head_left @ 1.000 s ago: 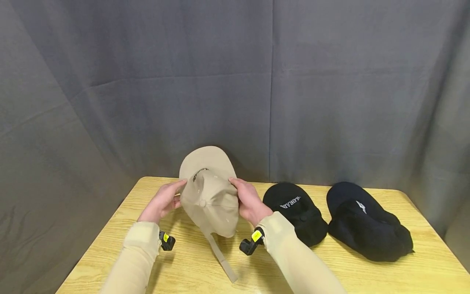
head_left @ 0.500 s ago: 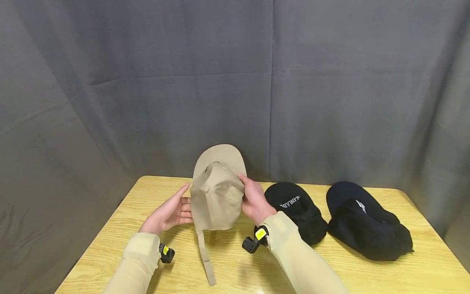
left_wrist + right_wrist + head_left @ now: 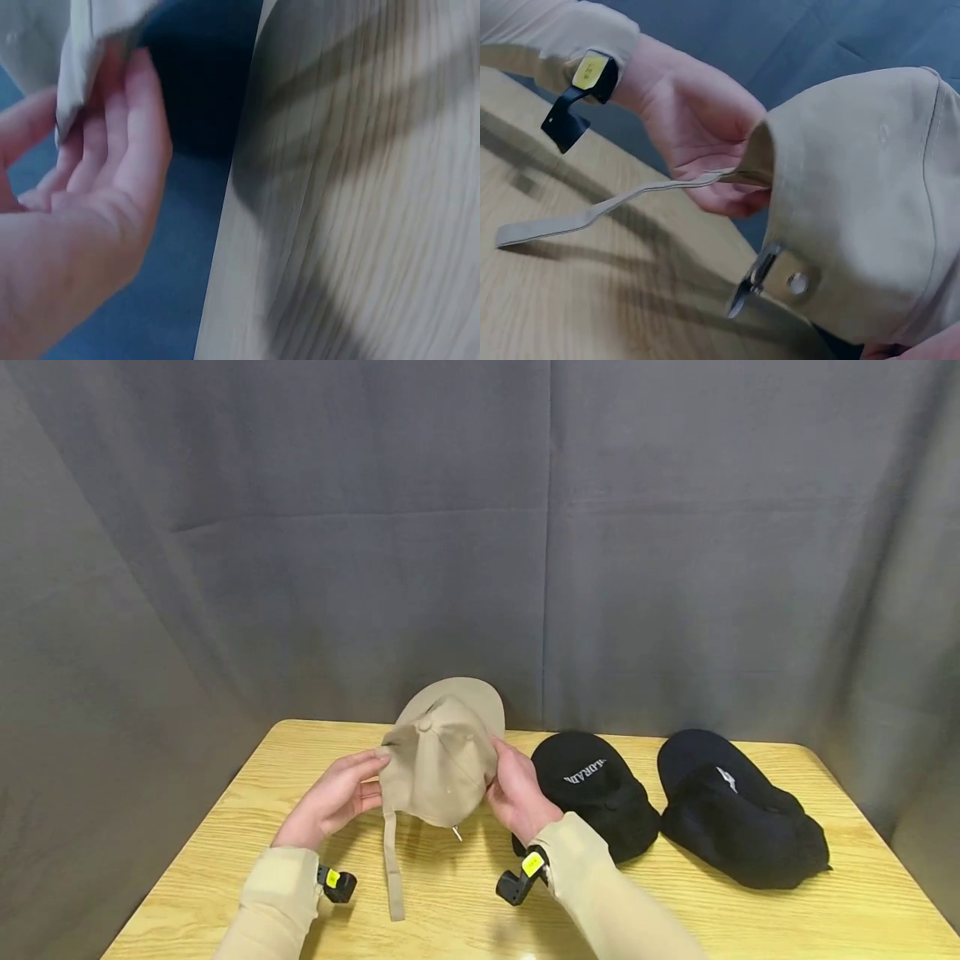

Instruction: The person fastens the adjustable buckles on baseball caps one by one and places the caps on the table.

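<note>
A beige baseball cap [image 3: 442, 768] is held up over the table, brim pointing away and crown toward me. My left hand [image 3: 337, 797] pinches its left rear edge, thumb above and fingers beneath, as the left wrist view shows with the cap's edge [image 3: 79, 79] between them. On the cap's right side, by the brim, my right hand [image 3: 517, 789] grips with the thumb on top; its other fingers are mostly hidden. The loose back strap [image 3: 393, 868] hangs down at the left. In the right wrist view a metal buckle [image 3: 756, 279] dangles at the rear opening.
Two dark caps lie on the wooden table [image 3: 232, 827] to the right: a black cap [image 3: 600, 797] with white lettering, close to my right forearm, and a navy cap [image 3: 742, 818] with a white mark. A grey curtain [image 3: 390, 585] hangs behind the table.
The beige cap has turned, its strap swinging left and its lettering going out of sight. My left hand loosened from its side, then took hold at the rear edge. My right hand kept its grip.
</note>
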Demonstrator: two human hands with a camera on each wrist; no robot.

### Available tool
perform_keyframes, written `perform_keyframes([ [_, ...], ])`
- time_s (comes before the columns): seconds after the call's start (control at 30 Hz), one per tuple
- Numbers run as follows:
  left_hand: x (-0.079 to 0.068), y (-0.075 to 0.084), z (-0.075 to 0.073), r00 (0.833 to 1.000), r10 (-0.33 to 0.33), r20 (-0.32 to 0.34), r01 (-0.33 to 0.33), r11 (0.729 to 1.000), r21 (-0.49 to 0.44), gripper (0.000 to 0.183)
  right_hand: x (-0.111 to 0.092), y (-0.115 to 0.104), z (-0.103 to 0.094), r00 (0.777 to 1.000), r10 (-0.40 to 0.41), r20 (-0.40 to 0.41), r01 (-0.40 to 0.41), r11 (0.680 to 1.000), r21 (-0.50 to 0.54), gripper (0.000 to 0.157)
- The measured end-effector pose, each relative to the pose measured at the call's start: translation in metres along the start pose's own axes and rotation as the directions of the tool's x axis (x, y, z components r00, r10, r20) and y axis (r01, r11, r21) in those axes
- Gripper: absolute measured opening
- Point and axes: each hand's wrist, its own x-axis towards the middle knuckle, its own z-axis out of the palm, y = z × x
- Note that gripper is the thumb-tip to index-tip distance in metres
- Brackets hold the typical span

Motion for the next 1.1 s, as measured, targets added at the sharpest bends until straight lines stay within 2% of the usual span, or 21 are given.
perform_keyframes([
  [0.17,-0.001,-0.003,0.004,0.998,-0.011,-0.069,0.010,1.000,-0.022,0.019,-0.004,0.008,-0.008,0.997,0.057,0.053,-0.052,0.995,-0.080,0.031],
  [0.27,-0.002,-0.005,0.001,0.998,-0.022,-0.056,0.022,1.000,-0.003,0.031,-0.007,0.012,-0.013,0.987,0.109,0.117,-0.093,0.987,-0.132,0.038],
  [0.4,-0.005,-0.007,-0.003,0.998,-0.040,0.042,0.039,0.999,0.034,0.052,-0.010,0.013,-0.017,0.971,0.168,0.172,-0.136,0.974,-0.183,0.048],
  [0.57,-0.008,-0.010,-0.005,0.981,-0.072,0.180,0.063,0.996,0.058,0.065,-0.014,0.011,-0.019,0.952,0.237,0.195,-0.197,0.960,-0.201,0.063],
  [0.67,-0.010,-0.010,-0.003,0.976,-0.076,0.205,0.067,0.996,0.054,0.077,-0.017,0.010,-0.018,0.941,0.257,0.222,-0.216,0.957,-0.192,0.055],
  [0.8,-0.012,-0.010,-0.001,0.983,-0.064,0.172,0.053,0.996,0.065,0.087,-0.021,0.011,-0.017,0.936,0.246,0.251,-0.201,0.960,-0.193,0.034],
  [0.9,-0.012,-0.009,0.001,0.987,-0.048,0.151,0.036,0.996,0.079,0.072,-0.023,0.011,-0.017,0.944,0.222,0.243,-0.175,0.964,-0.200,0.026],
  [1.03,-0.013,-0.006,0.003,0.988,-0.031,0.149,0.022,0.998,0.061,0.027,-0.025,0.010,-0.016,0.951,0.201,0.233,-0.155,0.967,-0.200,0.024],
  [1.1,-0.013,-0.003,0.005,0.987,-0.015,0.161,0.007,0.999,0.051,0.013,-0.026,0.009,-0.016,0.952,0.195,0.237,-0.150,0.969,-0.196,0.023],
])
